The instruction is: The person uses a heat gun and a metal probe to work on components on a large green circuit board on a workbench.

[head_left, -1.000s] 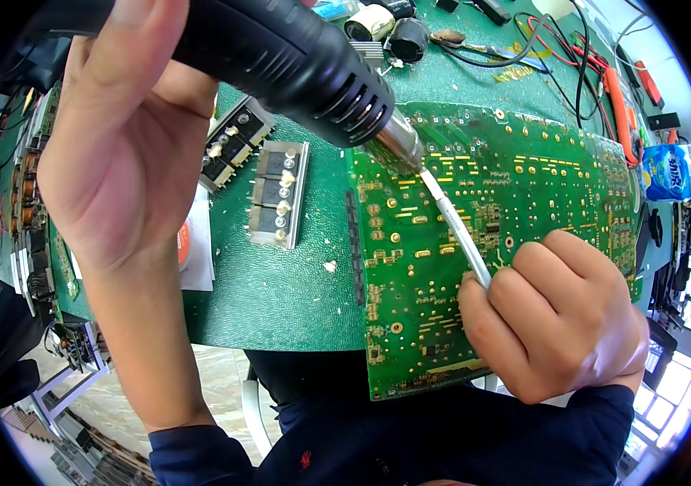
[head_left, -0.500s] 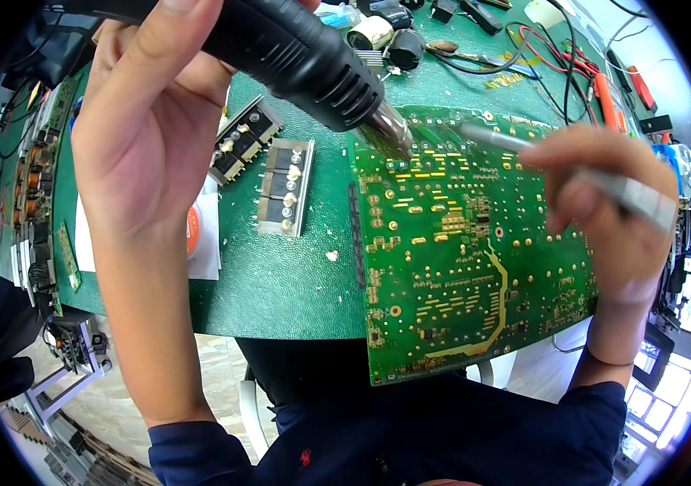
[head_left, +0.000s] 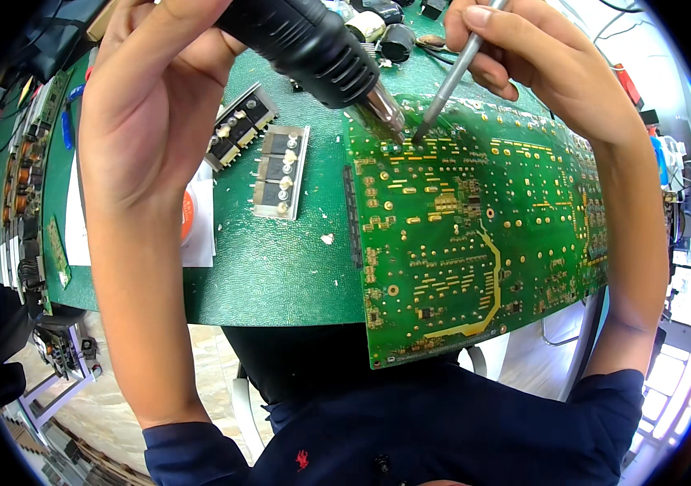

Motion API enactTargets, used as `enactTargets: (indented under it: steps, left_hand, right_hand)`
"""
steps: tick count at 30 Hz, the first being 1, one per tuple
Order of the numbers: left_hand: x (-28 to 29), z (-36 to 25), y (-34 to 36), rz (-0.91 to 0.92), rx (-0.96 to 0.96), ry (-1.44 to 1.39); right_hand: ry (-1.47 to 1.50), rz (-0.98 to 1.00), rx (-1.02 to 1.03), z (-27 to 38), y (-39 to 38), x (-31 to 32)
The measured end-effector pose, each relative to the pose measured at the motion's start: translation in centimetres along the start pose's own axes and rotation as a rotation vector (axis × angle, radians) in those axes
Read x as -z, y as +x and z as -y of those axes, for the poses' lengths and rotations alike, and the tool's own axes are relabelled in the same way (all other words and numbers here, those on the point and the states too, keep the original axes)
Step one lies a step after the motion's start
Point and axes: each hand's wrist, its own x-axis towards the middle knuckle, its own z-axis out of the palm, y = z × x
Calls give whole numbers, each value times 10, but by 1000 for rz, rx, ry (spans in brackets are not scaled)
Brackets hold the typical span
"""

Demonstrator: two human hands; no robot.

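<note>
My left hand [head_left: 147, 121] grips a black hot-air gun [head_left: 297, 49], its metal nozzle [head_left: 384, 113] angled down at the upper left part of a large green circuit board [head_left: 467, 267]. In my right hand [head_left: 536, 61], a thin grey metal rod tool [head_left: 451, 77] slants down, its tip on the board just right of the nozzle. The board lies at the mat's front right with its lower edge overhanging. Left of it are two metal strips with black components and white paste, one flat [head_left: 279, 170], the other slanted [head_left: 240, 125].
A green mat [head_left: 272, 283] covers the bench. White paper with an orange round item [head_left: 186, 215] and stacked circuit boards [head_left: 29, 211] are on the left. Cylindrical components [head_left: 394, 40] and cables sit at the back. A chair [head_left: 244, 405] shows below the bench.
My right hand has risen from the lower right to above the board, and the tool now points down from the upper right. The gun and left hand have shifted slightly upward in view.
</note>
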Motion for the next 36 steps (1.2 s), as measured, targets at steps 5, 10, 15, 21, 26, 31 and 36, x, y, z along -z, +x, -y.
enactTargets:
  steps: [5,10,15,21,26,31,36]
  left_hand:
    - [1,1,-2,-5,8,15]
    - [1,1,-1,34,-14,36]
    - [5,6,0,39,-29,40]
    - [8,5,1,-2,-1,25]
    - [12,4,2,-50,38,-2]
    - [14,3,5,-97,74,-18]
    - [16,1,7,-137,110,-31]
  right_hand:
    - [62,45,-28,3,7,-4]
    - [18,74,57,-18,16,-4]
    - [45,-78,-43,-13,14,-18]
    - [37,-25,30,-24,15,-13]
    - [38,-58,13,-2,8,-24]
    - [8,-70,-9,-2,12,-27]
    - [4,-97,25,-6,11,-33]
